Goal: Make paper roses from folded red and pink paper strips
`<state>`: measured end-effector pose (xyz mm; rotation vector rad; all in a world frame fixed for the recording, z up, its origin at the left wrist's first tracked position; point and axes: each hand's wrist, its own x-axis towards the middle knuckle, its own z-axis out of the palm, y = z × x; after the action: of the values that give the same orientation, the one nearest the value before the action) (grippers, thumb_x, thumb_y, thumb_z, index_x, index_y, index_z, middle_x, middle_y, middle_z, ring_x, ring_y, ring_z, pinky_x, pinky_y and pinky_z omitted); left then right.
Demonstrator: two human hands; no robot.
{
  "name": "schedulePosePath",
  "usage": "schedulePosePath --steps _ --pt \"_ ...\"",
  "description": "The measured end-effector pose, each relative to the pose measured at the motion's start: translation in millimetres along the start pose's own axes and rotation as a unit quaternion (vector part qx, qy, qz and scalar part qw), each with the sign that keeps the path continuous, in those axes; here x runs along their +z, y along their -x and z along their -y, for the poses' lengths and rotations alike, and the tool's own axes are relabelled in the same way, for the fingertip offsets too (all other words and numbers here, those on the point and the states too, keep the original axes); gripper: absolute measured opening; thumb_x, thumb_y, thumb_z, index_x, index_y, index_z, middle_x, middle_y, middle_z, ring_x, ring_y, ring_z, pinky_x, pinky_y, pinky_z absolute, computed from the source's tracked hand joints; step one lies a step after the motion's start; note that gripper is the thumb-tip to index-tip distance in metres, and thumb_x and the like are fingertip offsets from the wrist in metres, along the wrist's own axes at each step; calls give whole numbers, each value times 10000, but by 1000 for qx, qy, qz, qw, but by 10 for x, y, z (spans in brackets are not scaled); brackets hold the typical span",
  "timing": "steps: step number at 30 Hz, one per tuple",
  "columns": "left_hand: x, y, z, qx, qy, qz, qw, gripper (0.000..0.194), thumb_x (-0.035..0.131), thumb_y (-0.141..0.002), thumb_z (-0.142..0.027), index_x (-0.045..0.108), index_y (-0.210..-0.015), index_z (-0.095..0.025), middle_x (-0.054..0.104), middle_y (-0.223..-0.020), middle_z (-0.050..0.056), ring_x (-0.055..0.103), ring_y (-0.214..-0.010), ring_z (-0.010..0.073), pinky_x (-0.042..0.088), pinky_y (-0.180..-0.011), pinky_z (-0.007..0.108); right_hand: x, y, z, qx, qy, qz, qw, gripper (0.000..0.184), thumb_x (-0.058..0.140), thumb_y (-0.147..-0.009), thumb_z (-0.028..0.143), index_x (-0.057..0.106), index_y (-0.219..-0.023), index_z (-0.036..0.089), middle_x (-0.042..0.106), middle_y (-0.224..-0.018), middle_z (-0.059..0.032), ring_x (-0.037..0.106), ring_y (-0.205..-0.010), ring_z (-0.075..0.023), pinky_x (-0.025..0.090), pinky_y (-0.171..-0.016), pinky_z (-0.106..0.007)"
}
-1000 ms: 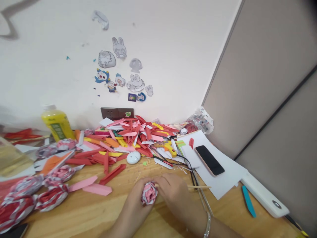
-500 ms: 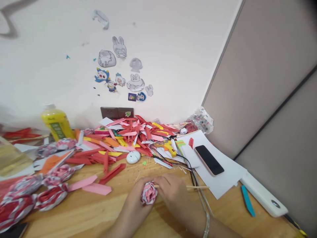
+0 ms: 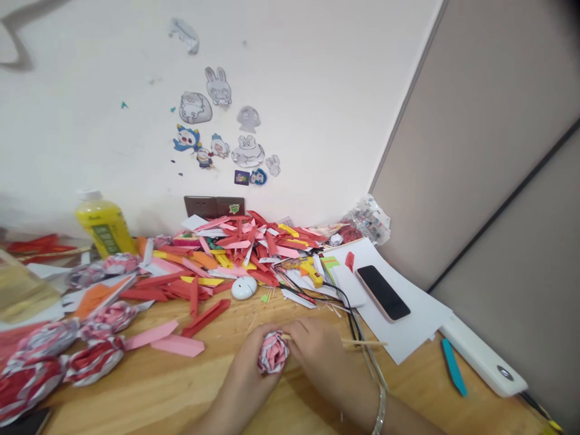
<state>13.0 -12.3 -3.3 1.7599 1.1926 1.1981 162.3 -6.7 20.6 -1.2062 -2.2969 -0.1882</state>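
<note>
A pink-and-white folded paper flower (image 3: 273,353) sits in my left hand (image 3: 248,368), whose fingers curl around its far side. My right hand (image 3: 317,353) is closed on a thin wooden stick (image 3: 362,342). One end of the stick meets the upper right edge of the flower, and the other pokes out to the right past my knuckles. My fingertips partly hide where stick and flower come together. Both hands are just above the wooden table (image 3: 181,393).
Folded red, pink and yellow paper strips (image 3: 244,241) are heaped along the wall. More paper flowers (image 3: 93,359) lie left, near a yellow bottle (image 3: 104,223). A yellow glue gun (image 3: 312,272), white earbud case (image 3: 243,288), phone (image 3: 383,293) and teal cutter (image 3: 454,367) are around.
The stick and my right hand have shifted very slightly; the stick's tip at the flower is a little higher. My left hand and the flower stay nearly in place.
</note>
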Motion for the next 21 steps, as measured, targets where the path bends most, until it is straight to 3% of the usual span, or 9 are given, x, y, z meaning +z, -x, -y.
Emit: schedulePosePath --steps 5,10,17,21 --pt "12 -8 35 10 -3 -4 1000 289 552 -672 -134 576 -955 -189 679 -909 60 648 -823 232 528 -731 355 -30 -44 7 77 -31 19 996 42 617 -781 137 610 -745 158 644 -716 -19 572 -638 -158 355 -548 -243" --pt "8 -10 46 -1 -3 1 1000 306 544 -670 -129 546 -969 -193 666 -893 52 641 -817 226 521 -732 352 -56 -94 -29 158 -152 50 974 95 617 -761 116 604 -684 170 609 -653 20 520 -594 -116 305 -524 -207" --pt "8 -21 11 -41 29 -20 999 287 607 -687 -248 501 -947 -194 638 -829 19 627 -742 194 514 -673 309 -104 -133 -113 161 -317 102 929 242 543 -780 144 497 -543 159 398 -520 66 365 -518 -84 255 -493 -197" --pt "7 -32 -25 -56 48 -36 997 289 630 -661 -267 510 -915 -196 625 -744 -11 616 -666 180 507 -614 289 -115 -126 -84 160 -359 124 911 245 517 -787 169 476 -545 159 370 -527 66 344 -519 -79 241 -481 -193"
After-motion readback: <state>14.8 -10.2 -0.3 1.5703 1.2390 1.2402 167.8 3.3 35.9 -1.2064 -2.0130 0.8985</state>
